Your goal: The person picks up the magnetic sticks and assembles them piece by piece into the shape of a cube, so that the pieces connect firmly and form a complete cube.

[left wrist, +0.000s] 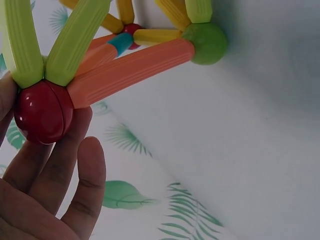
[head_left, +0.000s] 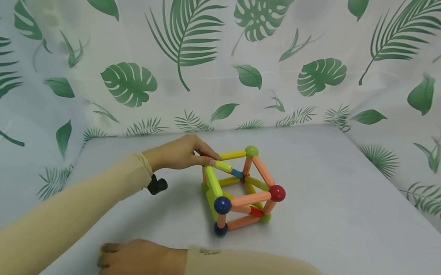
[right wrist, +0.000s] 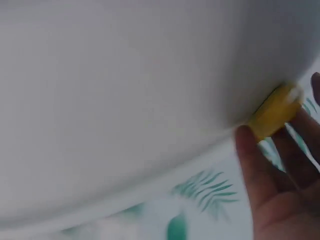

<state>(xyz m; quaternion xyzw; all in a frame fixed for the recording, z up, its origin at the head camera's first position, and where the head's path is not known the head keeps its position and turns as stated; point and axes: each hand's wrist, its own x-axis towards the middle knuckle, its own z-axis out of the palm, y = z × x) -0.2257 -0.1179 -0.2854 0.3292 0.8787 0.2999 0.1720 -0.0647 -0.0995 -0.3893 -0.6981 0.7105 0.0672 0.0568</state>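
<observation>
A frame of magnetic rods and balls stands on the white tabletop in the head view. Orange rods, yellow rods and lime rods join a dark blue ball, a red ball and a green ball. My left hand grips the frame's far left corner. In the left wrist view, its fingers are around another red ball, from which two lime rods and an orange rod extend. Near the front edge, my right hand pinches a yellow rod between thumb and fingers, apart from the frame.
White sheeting with green leaf prints rises behind and on both sides of the white tabletop. A black wrist camera hangs under the left wrist. My right forearm lies across the front, close to the frame.
</observation>
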